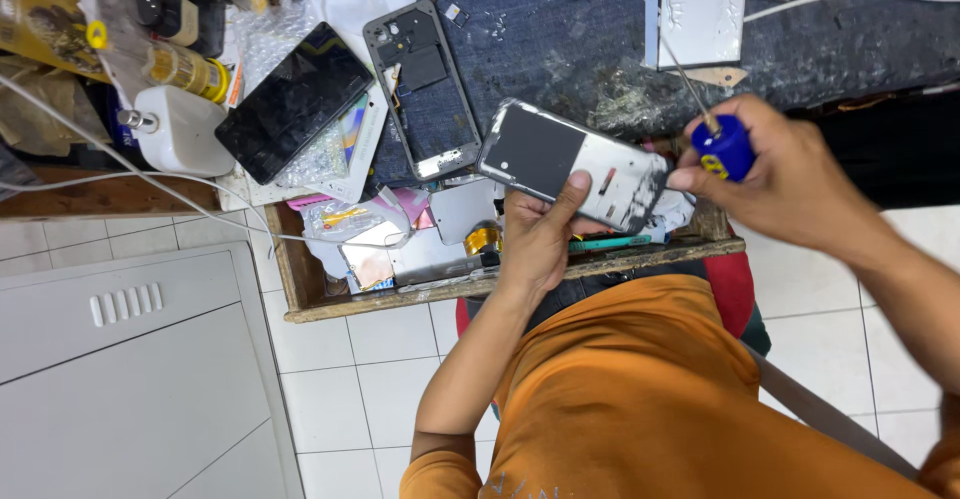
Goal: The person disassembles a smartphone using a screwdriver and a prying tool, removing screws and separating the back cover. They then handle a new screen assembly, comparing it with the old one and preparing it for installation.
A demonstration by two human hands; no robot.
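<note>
My left hand (540, 234) grips an opened phone body (570, 164) from below, thumb on its upper face, holding it tilted above the edge of the wooden workbench (420, 294). My right hand (780, 174) is closed around a screwdriver with a blue handle (722, 146); its thin metal shaft points up and away from the phone. The fingertips of the right hand sit close to the phone's right end.
On the dark bench mat (560, 39) lie a bare phone frame (422, 89), a black phone screen (293, 102) and a grey plate (703, 9). Bubble wrap, small packets, a white bottle (180, 129) and white cables clutter the left. White floor tiles and a white cabinet (130, 369) are below.
</note>
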